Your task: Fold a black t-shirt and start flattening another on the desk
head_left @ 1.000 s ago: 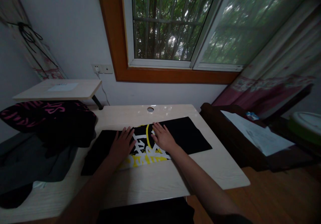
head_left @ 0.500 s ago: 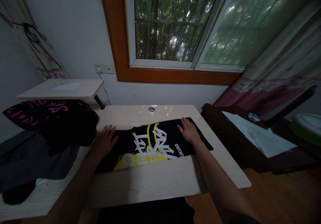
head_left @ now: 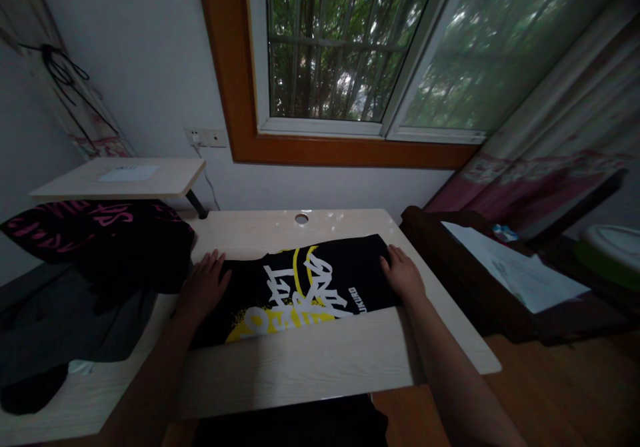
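A black T-shirt (head_left: 370,270) with white lettering and a yellow print lies folded into a flat strip on the pale wood-grain table (head_left: 300,367). My left hand (head_left: 205,283) rests at its left end, fingers stretched forward and thumb lying on the black cloth. At the opposite end, my right hand (head_left: 404,275) sits over the right edge with its fingers extended, the thumb side against the fabric. The shirt's right border is partly covered by that hand.
Dark clothes with pink lettering (head_left: 95,233) and a grey garment (head_left: 75,313) are heaped at the left, beneath a small raised shelf (head_left: 120,173). A round cable hole (head_left: 301,219) is near the table's back edge. Brown furniture bearing a white sheet (head_left: 510,267) stands at the right.
My right hand has slid rightward from the top of the shirt to its right edge. The right end of the shirt now reaches less far right. My left hand has barely shifted.
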Tool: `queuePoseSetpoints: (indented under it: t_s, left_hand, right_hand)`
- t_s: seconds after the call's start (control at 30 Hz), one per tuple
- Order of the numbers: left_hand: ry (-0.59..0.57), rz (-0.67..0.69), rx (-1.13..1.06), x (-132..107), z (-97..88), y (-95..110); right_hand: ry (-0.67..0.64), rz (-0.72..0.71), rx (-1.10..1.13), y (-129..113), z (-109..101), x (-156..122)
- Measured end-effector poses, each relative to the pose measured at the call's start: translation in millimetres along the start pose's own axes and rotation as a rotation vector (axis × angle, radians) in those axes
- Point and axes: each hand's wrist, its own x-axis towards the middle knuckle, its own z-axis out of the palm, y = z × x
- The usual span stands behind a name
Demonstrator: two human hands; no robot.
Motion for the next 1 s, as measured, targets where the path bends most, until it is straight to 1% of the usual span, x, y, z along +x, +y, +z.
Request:
queuePoseSetpoints:
  t_s: [0.1,0.2,0.33,0.4,0.47,0.57,0.73,0.8,0.93,1.0]
  left_hand:
    - [0.02,-0.024,-0.051,-2.3,-2.9,-2.0]
    - [0.076,-0.081,-0.098,-9.1,-4.9,-9.0]
    - [0.156,-0.135,-0.129,-23.4,-10.2,-20.9]
    - [0.17,-0.168,-0.15,-30.8,-14.7,-24.4]
    - [0.158,-0.225,-0.171,-37.6,-19.5,-25.0]
    - [0.102,-0.33,-0.194,-45.7,-25.3,-22.2]
    - [-0.064,-0.416,-0.289,-52.0,-29.0,-17.2]
    - [-0.08,-0.419,-0.346,-51.9,-28.2,-17.0]
    - [0.021,-0.341,-0.379,-45.5,-23.8,-18.2]
    - [0.03,-0.316,-0.367,-38.4,-21.6,-20.1]
  right_hand:
    - [0.08,0.057,-0.011,-1.5,-8.7,-7.7]
    - [0.135,0.113,-0.042,-5.3,-15.4,-12.6]
    - [0.15,0.143,-0.051,-7.5,-19.6,-13.2]
    - [0.143,0.179,-0.04,-7.9,-20.9,-12.8]
    - [0.129,0.214,-0.031,-9.1,-22.4,-13.0]
    - [0.098,0.277,-0.03,-12.6,-25.1,-14.3]
    - [-0.016,0.357,-0.018,-16.3,-28.9,-14.2]
    - [-0.042,0.364,-0.011,-15.6,-29.5,-13.5]
    - [-0.051,0.376,-0.009,-11.1,-29.6,-14.6]
    - [-0.061,0.385,-0.008,-7.6,-30.1,-17.2]
